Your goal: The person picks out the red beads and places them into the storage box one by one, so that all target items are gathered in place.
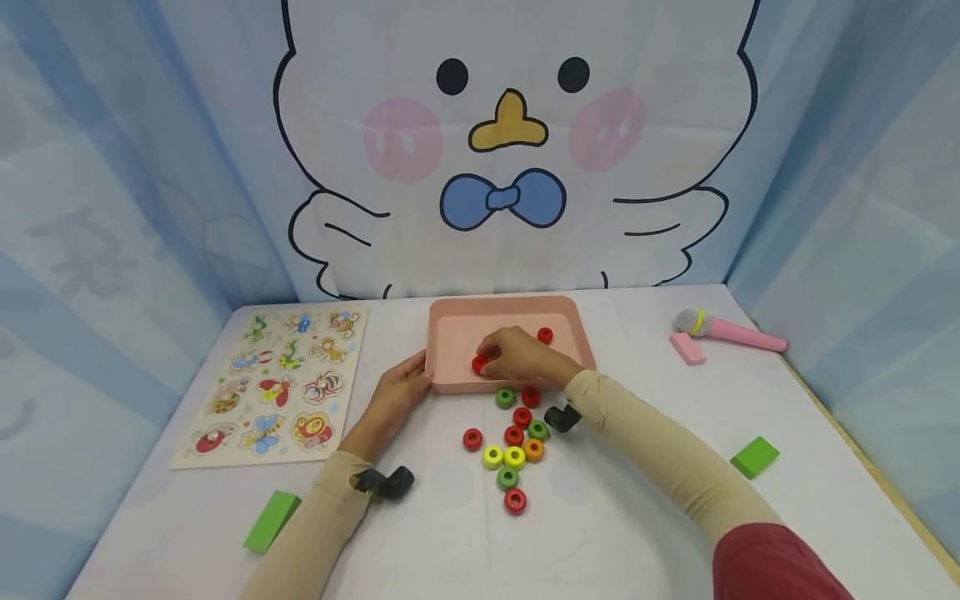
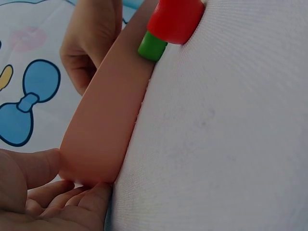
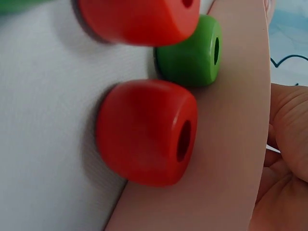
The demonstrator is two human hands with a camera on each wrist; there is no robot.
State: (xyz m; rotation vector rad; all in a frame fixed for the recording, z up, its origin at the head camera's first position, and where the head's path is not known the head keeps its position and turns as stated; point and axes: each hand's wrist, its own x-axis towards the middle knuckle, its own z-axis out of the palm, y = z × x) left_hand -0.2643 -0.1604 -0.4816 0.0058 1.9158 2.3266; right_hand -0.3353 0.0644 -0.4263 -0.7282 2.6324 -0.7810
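Nearest the lens, a maroon sleeve [image 1: 780, 567], cut off at the frame's edge. Further in, right hand [image 1: 517, 354] pinching a red bead [image 1: 478, 364] inside the pink tray [image 1: 450, 321], fingertips partly hiding it. Left hand [image 1: 397, 392], fingers relaxed, resting against the tray's corner. Loose colored beads [image 1: 513, 457] clustered on the white table [image 1: 637, 500] just below.

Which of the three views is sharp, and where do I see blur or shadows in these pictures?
Head view: even, soft light, sharp overall, faint shadows under the beads. Left wrist view: pink tray wall fairly clear, the left hand close and soft. Right wrist view: very close; the red bead is slightly blurred, casting a dark shadow on the cloth.
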